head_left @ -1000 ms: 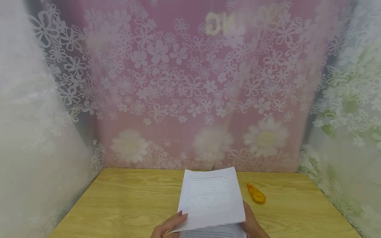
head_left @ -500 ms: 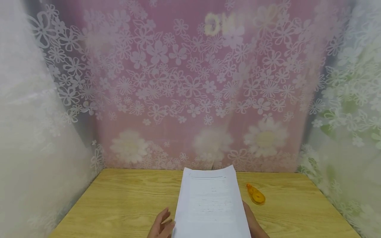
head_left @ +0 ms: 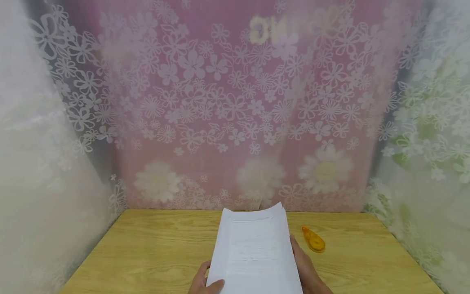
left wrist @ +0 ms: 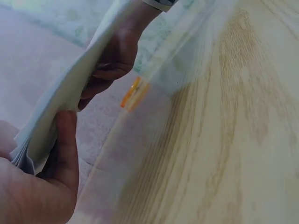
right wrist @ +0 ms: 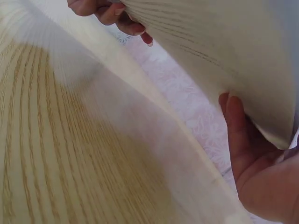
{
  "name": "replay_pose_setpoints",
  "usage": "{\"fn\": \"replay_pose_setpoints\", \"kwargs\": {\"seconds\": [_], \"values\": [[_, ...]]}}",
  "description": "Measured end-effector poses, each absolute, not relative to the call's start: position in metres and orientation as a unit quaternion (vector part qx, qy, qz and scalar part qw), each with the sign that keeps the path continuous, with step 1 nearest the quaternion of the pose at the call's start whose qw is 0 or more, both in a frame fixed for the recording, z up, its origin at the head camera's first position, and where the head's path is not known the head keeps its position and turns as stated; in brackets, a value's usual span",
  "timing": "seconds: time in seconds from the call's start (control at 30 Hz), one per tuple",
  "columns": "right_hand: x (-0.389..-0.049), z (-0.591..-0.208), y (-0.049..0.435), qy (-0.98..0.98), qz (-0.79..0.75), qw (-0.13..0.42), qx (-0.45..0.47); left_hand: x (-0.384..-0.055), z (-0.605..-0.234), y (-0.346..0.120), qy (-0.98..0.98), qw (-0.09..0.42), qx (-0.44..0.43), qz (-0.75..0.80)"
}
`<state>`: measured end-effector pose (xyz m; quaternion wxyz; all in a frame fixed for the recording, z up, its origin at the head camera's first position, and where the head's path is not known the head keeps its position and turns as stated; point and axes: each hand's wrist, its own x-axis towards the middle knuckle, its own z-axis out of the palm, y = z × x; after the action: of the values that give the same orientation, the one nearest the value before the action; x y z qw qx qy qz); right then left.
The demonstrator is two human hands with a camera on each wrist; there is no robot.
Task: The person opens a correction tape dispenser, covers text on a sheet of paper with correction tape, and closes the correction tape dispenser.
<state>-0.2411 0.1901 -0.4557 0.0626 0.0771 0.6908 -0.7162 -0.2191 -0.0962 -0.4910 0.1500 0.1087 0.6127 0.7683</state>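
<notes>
A stack of white printed sheets (head_left: 253,253) is held up at the front of the table, its top corners curling. My left hand (head_left: 207,281) grips its left edge, thumb on the printed face. On the right edge, my right hand (head_left: 304,265) holds the sheets, with its fingers behind them. In the left wrist view several layered sheets (left wrist: 56,102) bend between the left hand (left wrist: 46,182) and the other hand. The right wrist view shows the underside of the sheets (right wrist: 219,46), and the right hand (right wrist: 257,163) supports them from below.
An orange correction tape (head_left: 313,240) lies on the wood-grain table (head_left: 158,249), right of the sheets. Behind the table hangs a pink flowered curtain (head_left: 220,102), with pale flowered sheeting on both sides.
The top sheet was lifted, showing print beneath, then came down flat. My left hand let go of the edge, then took hold of it again. The stack shifted slightly left.
</notes>
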Motion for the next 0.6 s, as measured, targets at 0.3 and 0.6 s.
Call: {"fn": "replay_pose_setpoints", "kwargs": {"seconds": [0.3,0.6], "values": [[-0.244,-0.458,0.18,0.75,-0.653,0.063,0.083,-0.228,-0.491,-0.092,0.694,0.06,0.094,0.711],[-0.239,-0.468,0.17,0.82,-0.568,0.006,0.072,-0.242,-0.5,-0.082,0.761,0.031,0.082,0.643]]}}
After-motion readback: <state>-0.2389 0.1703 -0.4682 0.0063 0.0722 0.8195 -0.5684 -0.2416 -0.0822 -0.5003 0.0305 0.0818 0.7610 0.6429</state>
